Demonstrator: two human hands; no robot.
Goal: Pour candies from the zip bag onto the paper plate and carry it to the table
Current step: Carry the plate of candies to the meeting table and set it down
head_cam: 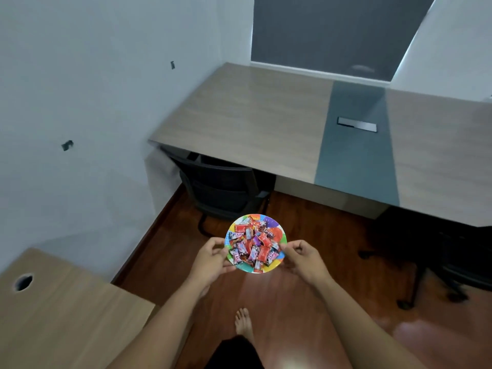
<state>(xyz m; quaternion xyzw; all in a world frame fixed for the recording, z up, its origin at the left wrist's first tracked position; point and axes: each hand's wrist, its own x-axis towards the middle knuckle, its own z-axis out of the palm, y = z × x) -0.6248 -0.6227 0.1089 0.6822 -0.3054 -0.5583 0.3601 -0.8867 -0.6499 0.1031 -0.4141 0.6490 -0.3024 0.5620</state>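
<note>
While both hands grip opposite rims, left hand (210,258) and right hand (303,258) fingers clamped on the paper plate (271,267), wrapped candies (254,246) sit heaped above the wooden floor (292,302), short of the table (253,121).

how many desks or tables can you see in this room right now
2. The large table stands ahead against the far wall, beyond the paper plate of candies. A smaller wooden desk sits at lower left, by the left wall. Others may lie outside the view.

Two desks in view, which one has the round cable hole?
The small desk at lower left, beside the left arm. The big table ahead has a rectangular metal hatch instead.
</note>
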